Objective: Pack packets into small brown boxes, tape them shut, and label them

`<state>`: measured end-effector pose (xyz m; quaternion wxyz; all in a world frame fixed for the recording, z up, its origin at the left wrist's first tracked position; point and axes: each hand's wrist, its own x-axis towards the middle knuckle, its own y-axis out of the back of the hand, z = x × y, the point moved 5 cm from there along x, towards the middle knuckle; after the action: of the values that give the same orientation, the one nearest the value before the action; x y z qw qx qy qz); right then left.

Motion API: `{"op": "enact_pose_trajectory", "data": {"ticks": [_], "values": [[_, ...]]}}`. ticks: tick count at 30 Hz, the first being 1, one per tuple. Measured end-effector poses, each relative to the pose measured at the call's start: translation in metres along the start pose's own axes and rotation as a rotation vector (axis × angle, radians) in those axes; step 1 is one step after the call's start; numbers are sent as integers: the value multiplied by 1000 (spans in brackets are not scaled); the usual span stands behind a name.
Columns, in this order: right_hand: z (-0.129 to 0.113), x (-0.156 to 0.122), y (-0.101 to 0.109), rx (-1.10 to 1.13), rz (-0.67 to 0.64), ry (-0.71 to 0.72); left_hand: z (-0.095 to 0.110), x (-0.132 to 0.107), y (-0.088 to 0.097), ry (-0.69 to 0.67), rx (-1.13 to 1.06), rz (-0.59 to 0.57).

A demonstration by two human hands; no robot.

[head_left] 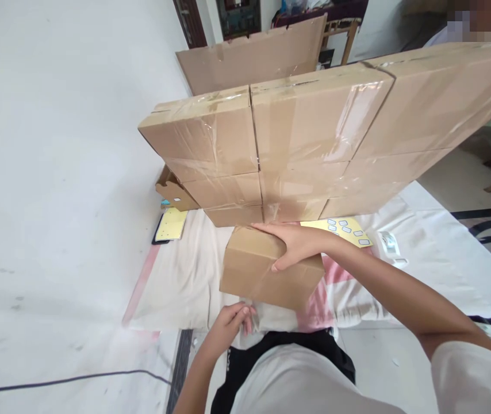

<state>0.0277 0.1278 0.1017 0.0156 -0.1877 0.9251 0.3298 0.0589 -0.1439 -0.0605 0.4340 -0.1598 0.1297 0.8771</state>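
A small brown cardboard box (267,282) sits tilted on the cloth-covered table in front of me. My right hand (299,244) grips it from above, with the thumb on its near face and the fingers stretched across the top. Just below the box's near edge is my left hand (234,321), fingers curled and thumb pressed against them. Whatever may lie inside those curled fingers is hidden. Behind the small box stands a tall wall of taped cardboard boxes (301,126).
Yellow sheets with small labels (346,230) lie right of the box, beside a white tape dispenser (390,247). A yellow pad (171,224) and an open carton (176,192) are at the left, near the white wall (56,172). A person (482,26) is at the upper right.
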Motion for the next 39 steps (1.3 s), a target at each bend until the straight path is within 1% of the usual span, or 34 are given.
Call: {"op": "enact_pose_trajectory", "data": {"ticks": [2, 4, 6, 8, 10, 14, 16, 19, 22, 24, 27, 29, 32, 34, 36, 39], "values": [[2, -1, -6, 135, -31, 2, 0, 4, 5, 2, -7, -63], [8, -3, -10, 287, -66, -38, 3, 8, 8, -1, -16, -120], [16, -6, -14, 419, -92, -94, 10, 7, 10, -11, -27, -169], [21, -11, -15, 491, -91, -119, 22, -1, 12, -23, -36, -228], [26, -16, -13, 476, -44, -105, 35, -17, 14, -28, -52, -310], [36, -22, -8, 204, 146, -56, 57, -51, 20, -33, -119, -442], [40, -21, -8, 137, 172, -43, 62, -61, 21, -34, -142, -477], [45, -18, -8, 250, 145, -32, 60, -61, 19, -29, -128, -440], [50, -16, -9, 433, 109, -51, 51, -50, 14, 2, -66, -379], [53, -15, -14, 548, 74, -47, 43, -39, 9, 27, -17, -343], [61, -12, -31, 716, 22, 20, 37, -22, 6, 33, 65, -265], [67, -9, -45, 830, -25, 94, 40, -14, 6, 26, 116, -223], [73, -7, -65, 973, -87, 188, 49, -7, 6, 55, 174, -229], [73, -10, -72, 1027, -80, 218, 56, -6, 5, 89, 201, -258], [71, -16, -75, 1055, -38, 221, 60, -7, 5, 107, 228, -267], [69, -32, -80, 1124, 37, 148, 62, -6, 6, 96, 262, -219]]}}
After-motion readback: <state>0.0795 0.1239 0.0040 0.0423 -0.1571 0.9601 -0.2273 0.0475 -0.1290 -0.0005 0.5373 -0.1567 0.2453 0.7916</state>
